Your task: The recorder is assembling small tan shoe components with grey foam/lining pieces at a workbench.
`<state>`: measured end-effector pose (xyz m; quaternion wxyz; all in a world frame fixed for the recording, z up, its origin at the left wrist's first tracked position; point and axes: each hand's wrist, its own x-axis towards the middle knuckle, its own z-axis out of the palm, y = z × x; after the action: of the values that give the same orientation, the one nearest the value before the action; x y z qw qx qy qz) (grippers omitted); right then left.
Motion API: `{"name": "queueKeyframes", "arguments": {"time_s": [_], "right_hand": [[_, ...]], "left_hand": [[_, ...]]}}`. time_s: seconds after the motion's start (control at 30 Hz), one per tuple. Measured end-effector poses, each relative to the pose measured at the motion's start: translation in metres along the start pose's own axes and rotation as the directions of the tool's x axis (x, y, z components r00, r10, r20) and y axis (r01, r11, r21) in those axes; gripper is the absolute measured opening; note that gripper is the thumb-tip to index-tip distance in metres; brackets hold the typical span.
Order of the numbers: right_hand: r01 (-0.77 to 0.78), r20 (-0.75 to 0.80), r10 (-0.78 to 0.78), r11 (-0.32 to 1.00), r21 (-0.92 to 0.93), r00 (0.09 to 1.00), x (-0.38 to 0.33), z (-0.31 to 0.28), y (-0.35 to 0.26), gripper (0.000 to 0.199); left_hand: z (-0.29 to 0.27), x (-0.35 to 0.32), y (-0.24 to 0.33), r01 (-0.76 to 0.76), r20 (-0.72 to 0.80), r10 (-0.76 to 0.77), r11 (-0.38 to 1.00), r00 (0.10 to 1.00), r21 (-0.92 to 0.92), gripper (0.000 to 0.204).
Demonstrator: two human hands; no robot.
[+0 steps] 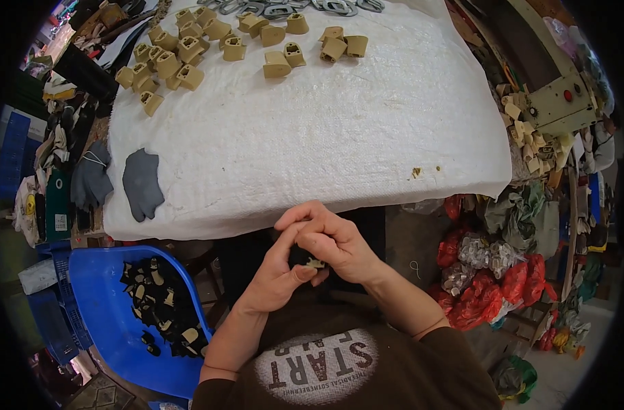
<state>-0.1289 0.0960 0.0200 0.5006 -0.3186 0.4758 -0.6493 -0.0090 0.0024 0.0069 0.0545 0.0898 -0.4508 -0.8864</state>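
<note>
In front of my body, just past the near edge of the table, my left hand (279, 273) and my right hand (336, 246) come together around a small black-covered heel (314, 263). A pale tan part of it shows between the fingers; the rest is hidden. Both hands are closed, with the right fingers folded over the left. On the white-covered table (312, 137), several bare tan shoe heels (189, 49) are heaped at the far left and spread toward the middle. Several black-covered heels with tan faces (165, 307) fill part of a blue bin (93, 273) at the lower left.
A dark grey glove-like piece (142, 184) lies at the table's left edge, with another (91, 179) beside it. Grey metal rings (277, 9) lie at the far edge. Red and clear plastic bags (486, 280) sit at right, below a machine box with a red button (561, 102).
</note>
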Motion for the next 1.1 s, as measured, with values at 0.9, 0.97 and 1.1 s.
{"name": "queueKeyframes", "arguments": {"time_s": [0.9,0.97,1.1], "right_hand": [[0.178,-0.084,-0.271,0.804,-0.567,0.959,-0.007,-0.002,0.009,0.042],[0.089,-0.086,-0.194,0.743,-0.663,0.977,-0.009,-0.003,0.006,0.04],[0.181,-0.031,-0.386,0.501,-0.846,0.922,-0.008,-0.013,-0.003,0.028]], "left_hand": [[0.005,0.003,0.011,-0.065,-0.192,0.205,0.828,0.96,0.556,0.046],[0.0,0.002,0.009,-0.061,-0.195,0.198,0.835,0.961,0.547,0.046],[-0.008,-0.002,0.011,0.016,-0.157,0.064,0.888,0.986,0.459,0.05]]}}
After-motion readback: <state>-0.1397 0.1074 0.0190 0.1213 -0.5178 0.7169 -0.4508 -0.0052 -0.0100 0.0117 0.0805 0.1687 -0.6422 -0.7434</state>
